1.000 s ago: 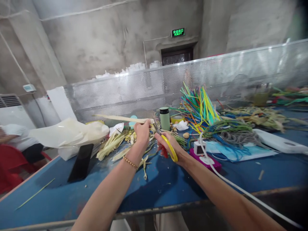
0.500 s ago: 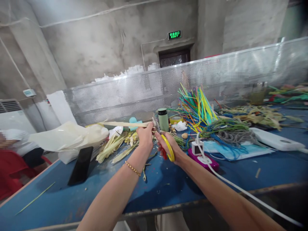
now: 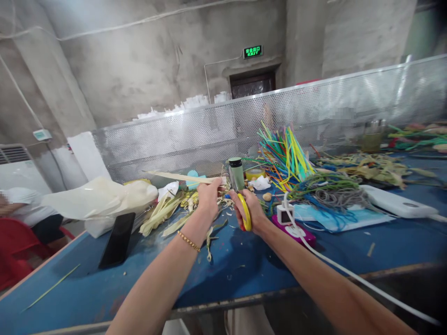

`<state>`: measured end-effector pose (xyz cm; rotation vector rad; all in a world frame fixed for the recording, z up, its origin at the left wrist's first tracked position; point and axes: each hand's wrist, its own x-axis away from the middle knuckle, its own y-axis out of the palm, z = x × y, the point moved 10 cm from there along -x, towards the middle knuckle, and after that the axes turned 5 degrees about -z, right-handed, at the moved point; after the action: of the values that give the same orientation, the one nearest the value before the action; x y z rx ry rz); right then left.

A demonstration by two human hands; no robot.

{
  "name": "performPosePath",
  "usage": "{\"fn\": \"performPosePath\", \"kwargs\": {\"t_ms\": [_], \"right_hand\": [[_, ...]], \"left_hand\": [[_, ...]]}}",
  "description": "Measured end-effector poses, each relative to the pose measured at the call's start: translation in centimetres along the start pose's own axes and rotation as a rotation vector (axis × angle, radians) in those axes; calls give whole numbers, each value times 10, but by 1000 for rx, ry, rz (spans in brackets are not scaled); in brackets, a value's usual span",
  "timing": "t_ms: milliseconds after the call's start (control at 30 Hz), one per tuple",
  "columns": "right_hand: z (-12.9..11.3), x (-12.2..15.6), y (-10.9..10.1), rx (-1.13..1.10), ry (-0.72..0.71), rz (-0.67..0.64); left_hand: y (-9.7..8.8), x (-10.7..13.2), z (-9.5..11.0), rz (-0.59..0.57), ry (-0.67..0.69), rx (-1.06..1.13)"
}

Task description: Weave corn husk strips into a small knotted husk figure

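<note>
My left hand is closed on one end of a long pale strip of dried husk, which points out to the left. Just to the right, my right hand grips scissors with yellow and red handles. The blades point away from me, towards a green bottle with a black-rimmed lid, and are hard to make out against it. Husk scraps and pale pieces lie under and beside my left hand. A gap separates my two hands.
On the left are a black phone and a crumpled cream plastic bag. Colourful bundled stems, a purple power strip, a blue mask and a white power bank lie right. A perforated metal screen stands behind.
My right hand with the scissors has shifted slightly right, away from the left hand and the strip. My left hand has moved a little left, still holding the strip.
</note>
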<state>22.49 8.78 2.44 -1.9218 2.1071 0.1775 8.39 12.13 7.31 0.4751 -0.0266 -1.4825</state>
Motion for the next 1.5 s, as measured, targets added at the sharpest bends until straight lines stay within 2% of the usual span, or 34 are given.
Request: {"fn": "performPosePath", "kwargs": {"t_ms": [67,167,300,400,500,567,633,700,733,800,933,1000,1100,1233,1333,1500], "right_hand": [[0,-8,-11,238,-15,44],[-9,-16,-18,757,-100,85],[10,-18,-5,1239,-34,-81],[19,-12,1,1383,-7,-158],[14,-6,5,1446,-23,-193],[-6,-3,14,1465,-134,-189],[-39,4,33,1360,-397,-205],[-74,19,57,1108,-704,-315],[-87,26,67,1009,-813,-375],[-102,34,81,907,-980,-435],[-108,38,95,872,-1181,-368],[-106,44,98,841,-1251,-342],[-104,56,101,851,-1333,-307],[-94,68,113,984,-1412,-343],[-88,64,114,1024,-1367,-343],[-83,53,107,1052,-1281,-293]], "left_hand": [[-1,1,0,-97,-34,-5],[-8,7,-1,-246,-114,-21],[-22,20,-7,-426,-233,-120],[-31,28,-12,-533,-276,-189],[-34,31,-20,-617,-294,-218],[-37,29,-24,-642,-288,-234],[-40,25,-26,-639,-275,-237],[-45,18,-26,-611,-261,-200],[-49,15,-26,-596,-258,-156],[-54,12,-27,-592,-269,-45],[-60,13,-34,-657,-340,90],[-63,12,-35,-654,-351,103],[-66,10,-33,-592,-339,125],[-73,6,-31,-427,-285,112],[-77,6,-31,-378,-254,67],[-78,5,-25,-382,-227,24]]}}
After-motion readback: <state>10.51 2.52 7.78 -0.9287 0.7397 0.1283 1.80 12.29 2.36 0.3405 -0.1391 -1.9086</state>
